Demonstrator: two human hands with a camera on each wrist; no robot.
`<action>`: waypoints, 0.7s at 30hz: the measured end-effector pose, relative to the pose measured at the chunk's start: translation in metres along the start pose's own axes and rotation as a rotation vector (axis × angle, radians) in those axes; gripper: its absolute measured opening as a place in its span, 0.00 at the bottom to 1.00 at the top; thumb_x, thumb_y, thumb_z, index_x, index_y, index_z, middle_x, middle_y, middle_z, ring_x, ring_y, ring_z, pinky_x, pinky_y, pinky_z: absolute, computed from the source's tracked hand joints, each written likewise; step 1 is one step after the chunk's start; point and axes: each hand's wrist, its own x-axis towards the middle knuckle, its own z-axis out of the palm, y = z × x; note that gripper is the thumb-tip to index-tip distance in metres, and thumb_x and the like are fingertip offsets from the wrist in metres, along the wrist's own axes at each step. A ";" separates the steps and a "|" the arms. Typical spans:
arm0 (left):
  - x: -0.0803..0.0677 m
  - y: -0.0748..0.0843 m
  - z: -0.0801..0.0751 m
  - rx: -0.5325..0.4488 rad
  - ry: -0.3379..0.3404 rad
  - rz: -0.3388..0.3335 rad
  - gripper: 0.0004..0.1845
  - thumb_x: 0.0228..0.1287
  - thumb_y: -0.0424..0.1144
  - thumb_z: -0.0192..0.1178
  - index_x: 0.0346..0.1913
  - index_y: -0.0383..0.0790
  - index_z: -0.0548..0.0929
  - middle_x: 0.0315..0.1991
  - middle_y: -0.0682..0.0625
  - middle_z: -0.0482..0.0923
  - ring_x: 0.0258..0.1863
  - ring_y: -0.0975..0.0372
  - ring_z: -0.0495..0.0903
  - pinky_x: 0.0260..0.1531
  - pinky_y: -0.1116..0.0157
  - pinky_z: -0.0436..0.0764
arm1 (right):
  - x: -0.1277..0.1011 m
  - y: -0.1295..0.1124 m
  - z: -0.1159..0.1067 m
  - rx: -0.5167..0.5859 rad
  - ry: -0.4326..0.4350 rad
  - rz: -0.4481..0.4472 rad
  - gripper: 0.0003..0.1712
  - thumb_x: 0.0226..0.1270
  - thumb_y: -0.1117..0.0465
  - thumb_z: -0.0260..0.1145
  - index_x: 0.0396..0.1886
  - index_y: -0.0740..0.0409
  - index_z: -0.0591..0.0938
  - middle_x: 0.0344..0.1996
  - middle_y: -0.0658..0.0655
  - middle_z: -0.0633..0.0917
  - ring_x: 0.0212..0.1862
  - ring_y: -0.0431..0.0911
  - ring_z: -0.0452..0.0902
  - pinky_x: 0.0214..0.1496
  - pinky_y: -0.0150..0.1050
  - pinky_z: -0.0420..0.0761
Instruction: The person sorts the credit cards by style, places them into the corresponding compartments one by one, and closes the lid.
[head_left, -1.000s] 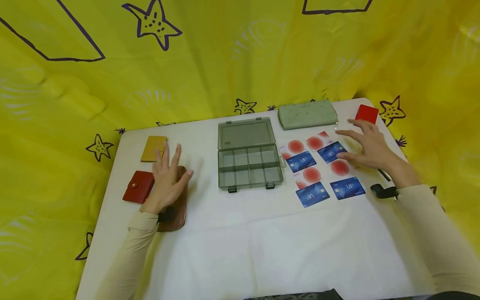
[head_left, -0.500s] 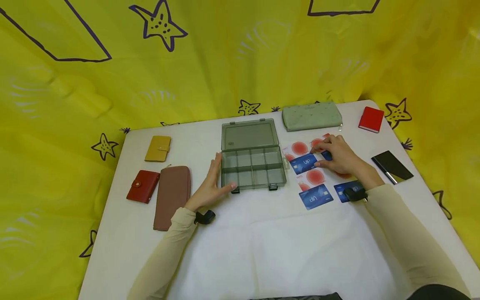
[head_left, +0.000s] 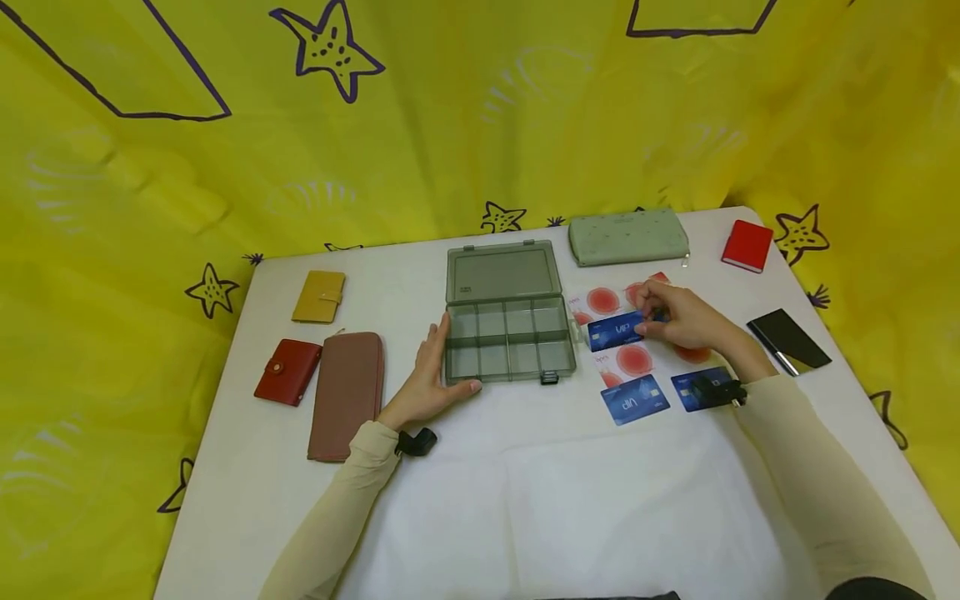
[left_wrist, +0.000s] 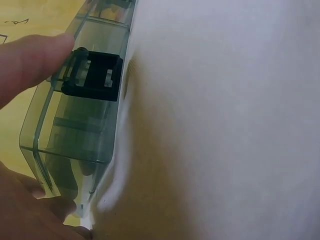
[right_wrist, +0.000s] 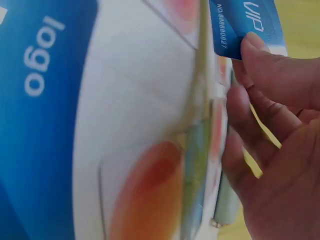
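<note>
My right hand [head_left: 682,317] pinches a blue VIP card [head_left: 615,331] by its right end. In the right wrist view the thumb [right_wrist: 280,70] lies over a corner of this card [right_wrist: 237,25], with other fingers behind it. Under and around that hand lie several cards, among them a blue card [head_left: 634,400] and a red-circle card [head_left: 634,360]. At the left front corner of a clear grey-green divided box [head_left: 525,358], lid [head_left: 502,273] laid back, my left hand [head_left: 427,379] rests with fingers straight along its side. Its thumb [left_wrist: 35,60] touches the front near a black latch [left_wrist: 95,75].
To the left lie a yellow card holder [head_left: 318,296], a dark red one [head_left: 287,372] and a long brown wallet [head_left: 347,396]. A green wallet [head_left: 628,237] is behind the cards. On the right are a red booklet [head_left: 747,246] and a black case [head_left: 791,337].
My left hand has come right from the brown wallet to the box's corner. My right hand has moved left and down to the cards and now pinches a blue one.
</note>
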 end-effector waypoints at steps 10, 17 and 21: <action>-0.003 -0.001 0.000 -0.015 0.037 -0.013 0.65 0.67 0.44 0.74 0.88 0.53 0.31 0.88 0.47 0.28 0.87 0.47 0.24 0.84 0.41 0.30 | -0.009 -0.032 0.009 0.442 0.158 -0.065 0.23 0.77 0.73 0.64 0.69 0.64 0.76 0.43 0.52 0.82 0.36 0.56 0.90 0.42 0.36 0.92; -0.002 -0.001 0.001 -0.039 0.044 -0.017 0.65 0.67 0.45 0.74 0.88 0.54 0.31 0.88 0.44 0.27 0.86 0.42 0.23 0.83 0.36 0.30 | 0.019 -0.079 0.062 0.603 0.138 -0.147 0.27 0.72 0.71 0.71 0.69 0.67 0.79 0.42 0.59 0.85 0.37 0.50 0.93 0.45 0.38 0.92; -0.001 -0.002 0.002 -0.050 0.047 -0.011 0.65 0.66 0.43 0.74 0.88 0.52 0.32 0.88 0.44 0.29 0.86 0.44 0.24 0.84 0.38 0.29 | 0.037 -0.105 0.096 0.546 0.051 -0.192 0.32 0.67 0.70 0.76 0.70 0.66 0.80 0.43 0.61 0.86 0.38 0.41 0.90 0.45 0.30 0.89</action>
